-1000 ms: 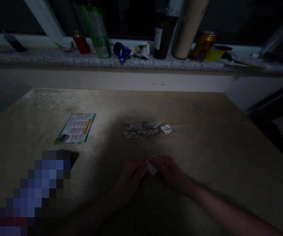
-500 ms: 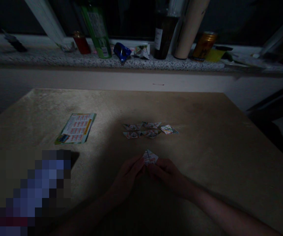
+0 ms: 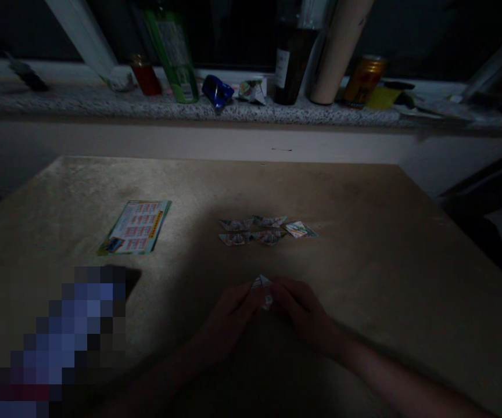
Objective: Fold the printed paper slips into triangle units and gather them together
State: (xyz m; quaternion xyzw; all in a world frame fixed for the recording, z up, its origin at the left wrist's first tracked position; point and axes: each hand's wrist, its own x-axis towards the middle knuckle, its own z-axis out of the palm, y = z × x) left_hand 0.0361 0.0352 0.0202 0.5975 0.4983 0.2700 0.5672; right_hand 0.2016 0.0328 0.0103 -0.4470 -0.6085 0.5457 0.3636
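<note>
Between my hands is a small piece of folded printed paper [image 3: 264, 285], its pointed top facing away from me. My left hand [image 3: 236, 310] pinches its left side, and my right hand [image 3: 301, 307] grips the right side; the fingertips beneath are hidden. Beyond them on the table lie several small folded paper boats [image 3: 268, 237] in two short rows. At their right end rests a flat diamond-shaped folded paper [image 3: 301, 230]. Farther left is a stack of printed sheets [image 3: 137, 227] with red columns of text.
A pixelated area [image 3: 68, 325] covers the table's left front. Along the granite windowsill [image 3: 233, 113] stand a green bottle [image 3: 175, 58], a dark bottle [image 3: 290, 67], a cardboard tube [image 3: 338, 52] and a golden can [image 3: 364, 81]. The wooden table [image 3: 386, 232] reaches the wall below it.
The folded paper has shifted slightly toward me and changed shape; less of its flat face shows. My right fingers have moved up along its right side.
</note>
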